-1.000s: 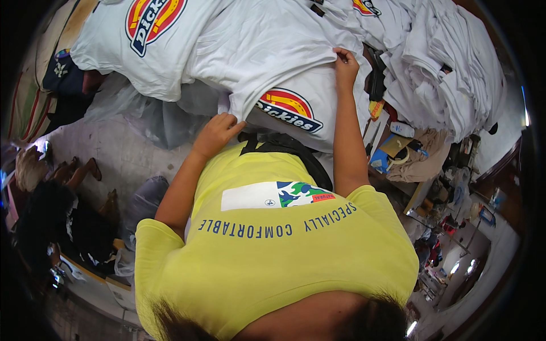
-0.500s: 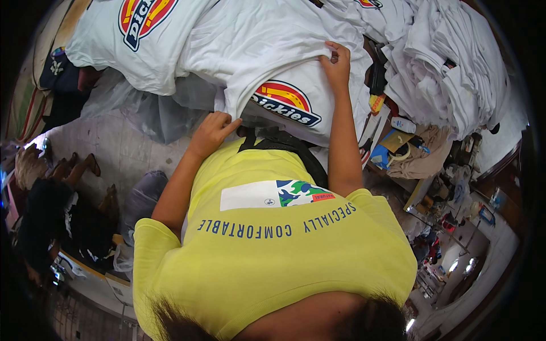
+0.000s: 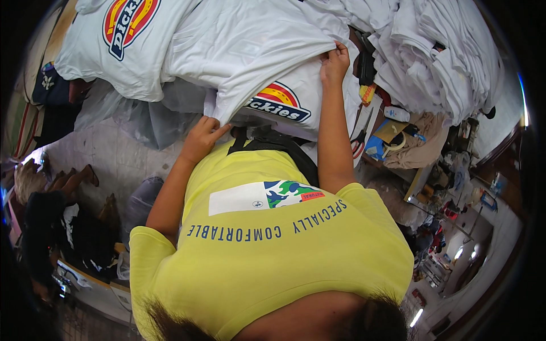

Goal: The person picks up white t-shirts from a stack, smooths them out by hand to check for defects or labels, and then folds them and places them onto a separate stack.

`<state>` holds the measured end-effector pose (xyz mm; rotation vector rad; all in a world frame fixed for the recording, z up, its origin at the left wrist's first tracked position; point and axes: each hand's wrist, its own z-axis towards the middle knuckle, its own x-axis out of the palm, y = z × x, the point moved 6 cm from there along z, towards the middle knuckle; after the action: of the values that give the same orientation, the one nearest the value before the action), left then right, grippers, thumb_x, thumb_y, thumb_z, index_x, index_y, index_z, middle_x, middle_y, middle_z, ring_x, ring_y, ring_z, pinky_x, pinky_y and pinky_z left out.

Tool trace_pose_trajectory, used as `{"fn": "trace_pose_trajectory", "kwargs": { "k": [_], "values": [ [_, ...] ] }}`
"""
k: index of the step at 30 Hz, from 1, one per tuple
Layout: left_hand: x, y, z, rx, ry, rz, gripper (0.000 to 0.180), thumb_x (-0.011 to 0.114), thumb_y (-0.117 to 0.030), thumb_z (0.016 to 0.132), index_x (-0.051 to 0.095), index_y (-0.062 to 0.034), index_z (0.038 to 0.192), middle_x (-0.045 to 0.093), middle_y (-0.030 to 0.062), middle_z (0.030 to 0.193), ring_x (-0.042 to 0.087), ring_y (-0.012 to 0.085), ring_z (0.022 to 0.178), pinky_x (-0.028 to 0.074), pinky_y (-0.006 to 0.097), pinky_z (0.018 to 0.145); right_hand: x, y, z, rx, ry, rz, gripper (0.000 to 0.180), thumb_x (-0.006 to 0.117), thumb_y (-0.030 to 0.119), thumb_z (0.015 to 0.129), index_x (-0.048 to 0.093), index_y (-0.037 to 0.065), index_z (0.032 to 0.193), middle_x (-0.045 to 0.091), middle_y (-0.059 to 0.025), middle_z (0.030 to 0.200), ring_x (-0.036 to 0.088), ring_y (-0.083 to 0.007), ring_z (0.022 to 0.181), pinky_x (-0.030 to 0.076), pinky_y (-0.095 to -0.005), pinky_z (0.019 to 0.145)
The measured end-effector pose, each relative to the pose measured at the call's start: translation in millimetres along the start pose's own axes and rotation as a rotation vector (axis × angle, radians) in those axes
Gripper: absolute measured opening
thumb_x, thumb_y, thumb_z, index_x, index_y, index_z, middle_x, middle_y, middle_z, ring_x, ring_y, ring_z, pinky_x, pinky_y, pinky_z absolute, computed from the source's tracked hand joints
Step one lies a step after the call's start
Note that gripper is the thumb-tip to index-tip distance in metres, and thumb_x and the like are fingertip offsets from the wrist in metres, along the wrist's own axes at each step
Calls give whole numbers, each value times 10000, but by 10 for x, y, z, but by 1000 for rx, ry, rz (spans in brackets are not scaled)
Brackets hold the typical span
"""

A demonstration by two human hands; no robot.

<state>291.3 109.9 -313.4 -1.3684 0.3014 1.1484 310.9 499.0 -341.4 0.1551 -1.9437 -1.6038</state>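
Observation:
A white T-shirt (image 3: 250, 57) lies spread before me, and both my hands grip its near edge. My left hand (image 3: 200, 138) pinches a corner of the cloth close to my waist. Farther out on the right, my right hand (image 3: 334, 65) holds the edge between thumb and fingers, drawing it taut in diagonal folds. Under that edge shows another white shirt (image 3: 310, 128) with a red, yellow and navy print, partly covered. To the left is one more white printed shirt (image 3: 136, 65), touched by neither hand.
A big heap of white garments (image 3: 438, 57) rises at the right. Nearer lie scissors (image 3: 358, 142), a tape roll (image 3: 395, 141) and a small white container (image 3: 396, 113). Grey plastic sheeting (image 3: 153, 116) hangs at the left. Another person (image 3: 42, 227) is at the far left.
The held edge is stretched tighter toward my right hand, and its folds run straighter. The cloth covers a little more of the print beneath. The whole view has shifted slightly.

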Motion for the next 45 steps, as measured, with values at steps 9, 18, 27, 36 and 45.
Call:
{"fn": "trace_pose_trajectory", "kwargs": {
  "k": [9,18,27,36,45],
  "values": [
    [-168,-207,12,244,-74,133,351,614,-5,623,661,-106,956,491,32,736,501,193,686,440,290,589,-98,-53,35,84,-41,60,212,499,-1,860,439,59,1054,562,-102,972,584,-194,822,519,-370,710],
    [-322,-24,77,-182,-233,-186,381,590,43,670,627,-83,1027,527,39,826,503,168,658,435,246,586,67,133,103,181,31,-212,190,513,24,826,503,48,1015,553,-63,665,547,-142,531,443,-248,445],
    [-841,1100,37,-694,-435,-933,247,581,-4,775,578,10,1022,575,-10,845,492,41,724,397,180,658,1953,87,478,364,577,-155,563,539,7,742,378,27,1282,617,-147,948,618,-272,843,484,-377,792],
    [-762,1666,-243,-917,-437,-1044,285,637,-7,757,576,40,1031,598,12,884,532,60,763,419,182,709,2686,-229,-1021,-376,961,-1006,268,506,78,826,579,81,1084,618,-84,1044,582,-195,993,447,-302,845],
    [-717,1709,-342,-957,-241,-1432,379,647,51,730,530,55,1091,593,67,985,564,98,871,442,223,815,2339,-655,-1300,-849,1088,-1483,423,483,348,880,463,211,1279,427,37,1349,356,-164,1269,207,-434,1051]
  ]
}}
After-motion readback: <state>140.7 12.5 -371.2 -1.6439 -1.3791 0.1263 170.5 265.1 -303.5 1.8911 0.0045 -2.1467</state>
